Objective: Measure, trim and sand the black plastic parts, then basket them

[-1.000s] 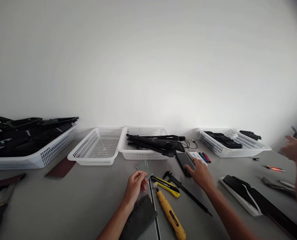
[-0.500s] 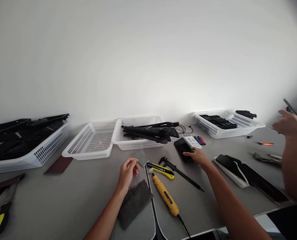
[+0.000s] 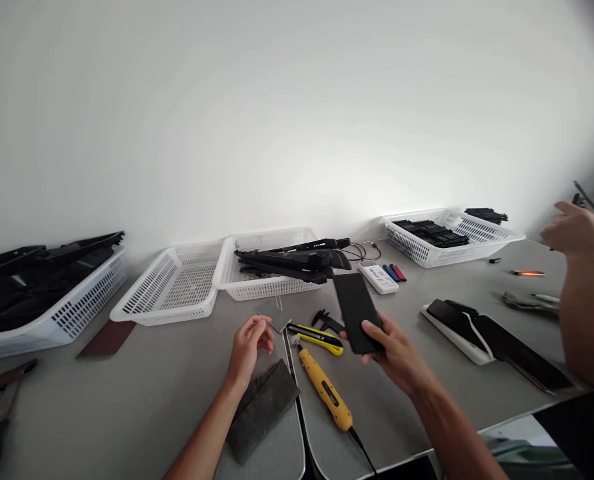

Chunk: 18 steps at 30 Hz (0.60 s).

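My right hand (image 3: 389, 343) grips a black phone (image 3: 355, 312), raised off the table with its dark face up. The calipers (image 3: 327, 321) lie partly behind it. My left hand (image 3: 251, 341) hovers with fingers curled together; whether anything small is between them is hidden. Just beyond it lies a grey square piece (image 3: 275, 316), and below it a dark block (image 3: 263, 410) rests on the table. Between my hands are a yellow cutter (image 3: 321, 339) and a yellow corded tool (image 3: 325, 390).
White baskets (image 3: 164, 317) line the wall, several holding black parts (image 3: 291, 260). A white box (image 3: 378, 278) sits behind the phone. Right lies a black and white object (image 3: 477, 333); beyond it is another person's hand (image 3: 579, 230). Dark red sheet (image 3: 107, 338) at left.
My right hand has lifted the phone off the table and brought it left, over the calipers. My left hand keeps nearly the same pose. The view has shifted slightly.
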Motion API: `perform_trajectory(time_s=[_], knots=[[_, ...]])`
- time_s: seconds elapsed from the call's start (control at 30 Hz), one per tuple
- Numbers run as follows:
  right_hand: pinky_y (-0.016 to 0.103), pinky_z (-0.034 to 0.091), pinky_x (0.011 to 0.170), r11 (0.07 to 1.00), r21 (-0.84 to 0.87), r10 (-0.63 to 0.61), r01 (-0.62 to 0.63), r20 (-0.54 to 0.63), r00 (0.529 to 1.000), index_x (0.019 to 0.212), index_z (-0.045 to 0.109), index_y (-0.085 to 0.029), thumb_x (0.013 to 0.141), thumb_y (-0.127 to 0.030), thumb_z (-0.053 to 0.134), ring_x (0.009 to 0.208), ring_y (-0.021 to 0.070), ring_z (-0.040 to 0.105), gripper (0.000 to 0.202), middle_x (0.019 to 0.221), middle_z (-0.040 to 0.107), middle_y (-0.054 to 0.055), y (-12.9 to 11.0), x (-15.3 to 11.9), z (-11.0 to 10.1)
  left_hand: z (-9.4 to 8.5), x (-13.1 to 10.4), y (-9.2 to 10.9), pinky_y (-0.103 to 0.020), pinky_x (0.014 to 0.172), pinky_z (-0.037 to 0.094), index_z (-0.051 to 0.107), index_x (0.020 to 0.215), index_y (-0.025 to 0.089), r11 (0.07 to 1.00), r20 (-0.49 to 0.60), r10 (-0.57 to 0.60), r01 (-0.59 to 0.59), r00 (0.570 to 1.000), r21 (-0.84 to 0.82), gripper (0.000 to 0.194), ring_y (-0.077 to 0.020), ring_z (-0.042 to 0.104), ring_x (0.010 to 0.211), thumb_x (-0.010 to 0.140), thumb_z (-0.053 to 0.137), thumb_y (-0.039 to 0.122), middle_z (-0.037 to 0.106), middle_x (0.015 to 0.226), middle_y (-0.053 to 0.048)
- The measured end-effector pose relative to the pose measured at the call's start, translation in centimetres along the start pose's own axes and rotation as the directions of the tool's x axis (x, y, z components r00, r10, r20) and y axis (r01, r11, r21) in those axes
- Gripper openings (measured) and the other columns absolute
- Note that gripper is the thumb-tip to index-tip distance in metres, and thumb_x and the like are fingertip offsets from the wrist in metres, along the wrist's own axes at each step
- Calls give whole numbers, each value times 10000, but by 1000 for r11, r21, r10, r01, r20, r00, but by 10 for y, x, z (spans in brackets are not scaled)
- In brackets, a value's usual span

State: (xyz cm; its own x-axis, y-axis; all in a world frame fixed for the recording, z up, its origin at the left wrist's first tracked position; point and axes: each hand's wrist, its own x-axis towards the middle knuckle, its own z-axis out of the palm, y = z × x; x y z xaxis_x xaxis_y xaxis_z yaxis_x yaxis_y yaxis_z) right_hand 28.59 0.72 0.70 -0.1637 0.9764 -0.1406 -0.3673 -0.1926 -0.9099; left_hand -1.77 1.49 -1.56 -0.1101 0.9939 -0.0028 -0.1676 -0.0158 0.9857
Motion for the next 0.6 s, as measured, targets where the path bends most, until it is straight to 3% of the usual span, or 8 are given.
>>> perform_trajectory(time_s=[0.13, 0.27, 0.37, 0.6], knots=[[315, 664, 550, 999, -41, -16, 30, 292, 956, 1407, 562, -252, 938, -486, 787, 863, 259, 780, 570, 1200, 750, 105, 12, 6, 56, 9, -15, 3, -325, 643, 570, 586, 1382, 194, 999, 194, 45, -42, 980, -23, 638, -218, 712, 728, 958, 591, 670, 758, 1033, -109], [362, 677, 611, 993, -86, -42, 86, 420, 906, 1310, 576, -237, 954, -529, 760, 759, 210, 748, 496, 1108, 745, 65, 25, 27, 87, 17, -28, 4, -408, 970, 573, 447, 1565, 263, 985, 288, 138, -161, 948, 60, 739, -304, 709, 1121, 966, 610, 664, 657, 1433, -158], [375, 677, 635, 995, -65, -33, 70, 453, 891, 1324, 568, -239, 935, -546, 776, 797, 216, 744, 537, 1122, 734, 62, 37, 41, 91, 17, -30, 4, -461, 1091, 520, 430, 1584, 267, 983, 307, 126, -161, 943, 92, 710, -353, 633, 1302, 985, 627, 592, 631, 1489, -155], [365, 665, 707, 993, 74, 46, -90, 461, 886, 1453, 560, -298, 922, -486, 770, 975, 247, 734, 601, 1270, 710, 83, 57, 42, 83, 12, -24, 1, -435, 1048, 556, 538, 1493, 243, 985, 227, 74, -106, 971, 133, 615, -347, 675, 1254, 962, 664, 526, 703, 1403, -129]])
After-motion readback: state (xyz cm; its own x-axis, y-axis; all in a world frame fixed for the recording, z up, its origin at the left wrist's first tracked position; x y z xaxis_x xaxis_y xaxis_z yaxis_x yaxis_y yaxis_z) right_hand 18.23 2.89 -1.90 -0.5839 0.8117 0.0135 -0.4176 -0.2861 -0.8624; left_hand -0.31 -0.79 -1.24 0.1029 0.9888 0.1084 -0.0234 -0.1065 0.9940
